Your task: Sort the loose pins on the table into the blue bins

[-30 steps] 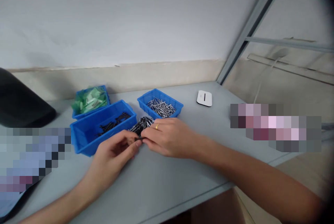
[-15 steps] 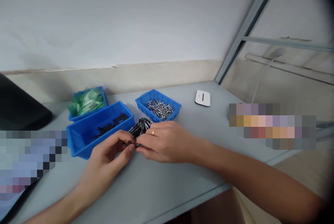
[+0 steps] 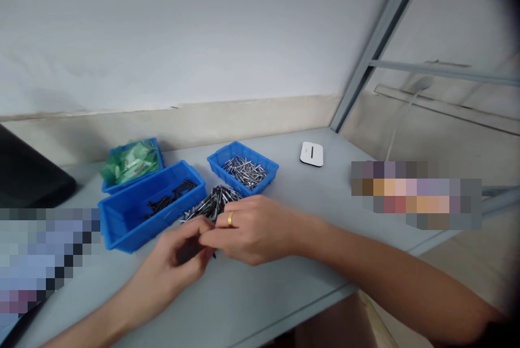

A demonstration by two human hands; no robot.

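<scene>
My left hand (image 3: 182, 250) is closed, its thumb and fingertips pinching a small dark rod-like piece (image 3: 214, 254), of which only a tip shows. My right hand (image 3: 254, 231), with a gold ring, meets it, fingers curled and pressed together at the same spot; whatever they grip is hidden. Just behind both hands lies a loose pile of thin black and silver metal pins (image 3: 213, 203) on the grey table (image 3: 276, 299). Left of the pile, a long blue bin (image 3: 125, 223) holds dark screw-like pieces (image 3: 173, 196). Behind it, a smaller blue bin (image 3: 235, 148) contains silver pins (image 3: 247, 172).
Green plastic packets (image 3: 136, 163) fill another blue bin at the back left. A white rounded device (image 3: 312, 153) lies at the back right. A dark object (image 3: 32, 169) stands at the left. The metal frame post (image 3: 377, 50) rises at the right.
My right hand's fingers have shifted left and slightly down over my left fingertips. The thin piece that showed between the hands is now mostly covered. More of the pile shows.
</scene>
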